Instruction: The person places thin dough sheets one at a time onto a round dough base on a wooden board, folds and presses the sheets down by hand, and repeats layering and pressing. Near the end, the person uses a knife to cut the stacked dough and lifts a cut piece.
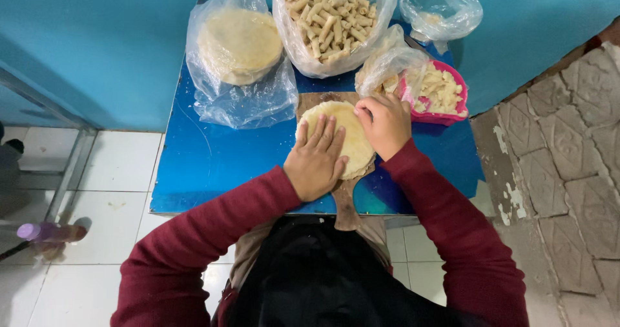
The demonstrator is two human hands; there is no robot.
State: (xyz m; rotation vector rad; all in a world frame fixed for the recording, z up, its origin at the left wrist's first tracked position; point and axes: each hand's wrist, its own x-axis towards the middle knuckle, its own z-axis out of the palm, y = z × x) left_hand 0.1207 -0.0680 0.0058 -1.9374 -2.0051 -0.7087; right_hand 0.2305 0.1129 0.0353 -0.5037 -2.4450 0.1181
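A stack of thin, round, pale wrappers [345, 140] is seen lying flat on a wooden board [346, 201], whose handle points back toward the person, on the blue worktop [213, 159]. The stack is pressed from above by the left hand [316, 159], which is laid flat with the fingers spread and nothing grasped, over the near-left part of the round. The right hand [386, 125] is set at the far-right edge of the stack, its fingers curled down onto the rim; whether a sheet is actually pinched there cannot be told, since the fingertips are hidden. The stack has no long axis, being round, and it lies directly beneath both hands, between them; the rim is reached more closely by the right hand.

Just beyond the right hand, a pink bowl [452, 101] of pale strips is seen, partly covered by a clear plastic bag [387, 65]. Farther back, a bag of finished rolls [330, 17] is placed in the middle, a bagged pile of further wrappers [239, 43] to the left, and a nearly empty bag [440, 5] to the right, against the blue wall [97, 43].
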